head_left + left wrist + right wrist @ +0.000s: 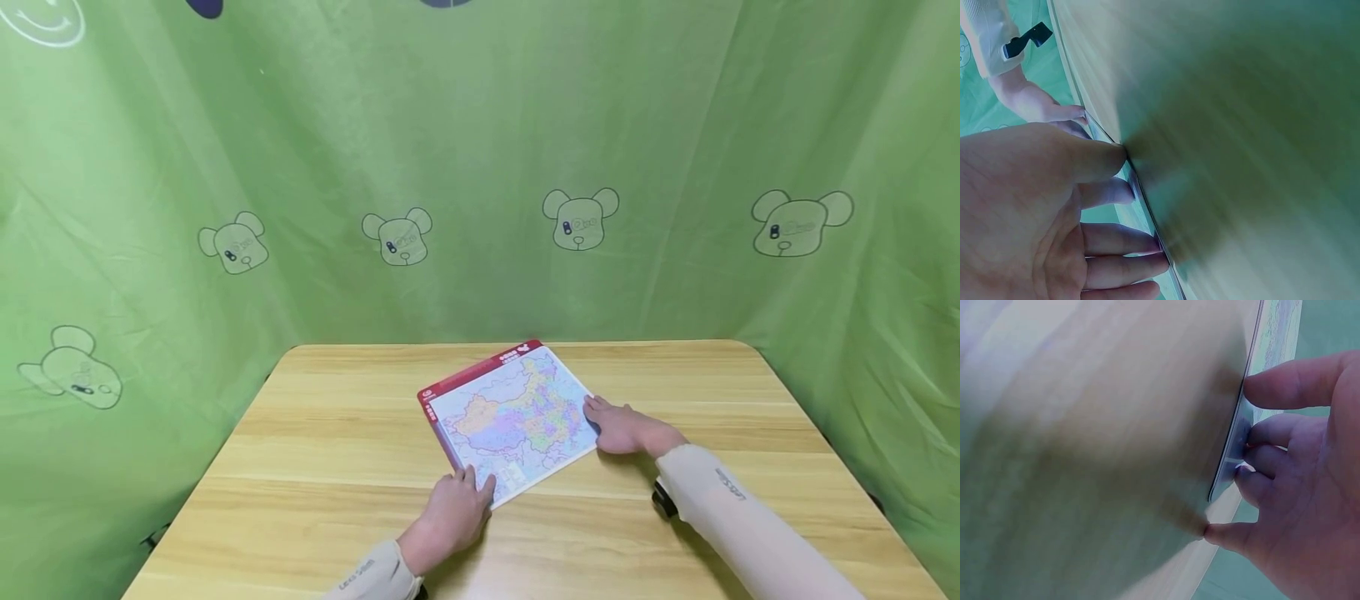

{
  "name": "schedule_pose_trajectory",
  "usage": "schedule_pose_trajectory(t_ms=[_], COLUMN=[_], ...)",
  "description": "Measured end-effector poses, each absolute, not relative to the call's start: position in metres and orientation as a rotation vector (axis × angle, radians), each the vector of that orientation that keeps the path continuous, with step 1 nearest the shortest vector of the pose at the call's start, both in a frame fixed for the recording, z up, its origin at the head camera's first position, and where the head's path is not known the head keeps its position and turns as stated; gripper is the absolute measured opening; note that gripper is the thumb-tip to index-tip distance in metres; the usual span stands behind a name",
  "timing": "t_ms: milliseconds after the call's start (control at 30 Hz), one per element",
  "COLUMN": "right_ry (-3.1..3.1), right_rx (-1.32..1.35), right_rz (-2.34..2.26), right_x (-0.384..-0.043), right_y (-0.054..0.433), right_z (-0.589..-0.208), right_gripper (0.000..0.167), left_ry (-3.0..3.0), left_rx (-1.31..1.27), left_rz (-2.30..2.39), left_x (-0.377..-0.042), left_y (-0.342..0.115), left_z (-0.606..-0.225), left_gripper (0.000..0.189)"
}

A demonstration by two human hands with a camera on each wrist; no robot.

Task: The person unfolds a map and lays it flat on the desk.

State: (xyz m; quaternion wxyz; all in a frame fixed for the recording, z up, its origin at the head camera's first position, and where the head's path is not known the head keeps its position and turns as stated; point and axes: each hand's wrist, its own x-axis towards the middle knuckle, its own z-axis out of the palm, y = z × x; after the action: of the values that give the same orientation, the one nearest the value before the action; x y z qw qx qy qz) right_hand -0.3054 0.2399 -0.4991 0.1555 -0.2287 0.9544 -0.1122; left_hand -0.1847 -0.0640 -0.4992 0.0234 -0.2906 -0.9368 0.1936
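Note:
A flat rectangular map board (495,425) with a red band along its far edge and a pastel-coloured map lies at a slant on the wooden table. My left hand (453,510) holds its near-left corner, the fingers along the left side. In the left wrist view, the left thumb (1107,157) meets the board's thin near edge. At the right corner, my right hand (626,427) holds the board, thumb by the near edge. The right wrist view shows the right fingers (1263,459) bent against its side, the little finger apart from it.
The light wooden table (322,433) has rounded far corners. A green curtain (480,150) printed with bear heads hangs behind it and on both sides. A black strap piece (663,498) sits under the right sleeve.

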Motion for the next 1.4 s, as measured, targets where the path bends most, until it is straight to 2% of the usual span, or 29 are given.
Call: schedule_pose_trajectory(t_ms=[1400], right_ry=[2.733], right_rx=[-0.744], right_rz=[-0.476], right_x=[-0.318], right_y=[0.251], right_z=[-0.501], right_gripper=[0.071], left_ry=[-2.865], left_rx=[-0.891], left_rz=[0.630], left_x=[-0.173], left_y=[-0.053], left_z=[-0.498], left_gripper=[0.048])
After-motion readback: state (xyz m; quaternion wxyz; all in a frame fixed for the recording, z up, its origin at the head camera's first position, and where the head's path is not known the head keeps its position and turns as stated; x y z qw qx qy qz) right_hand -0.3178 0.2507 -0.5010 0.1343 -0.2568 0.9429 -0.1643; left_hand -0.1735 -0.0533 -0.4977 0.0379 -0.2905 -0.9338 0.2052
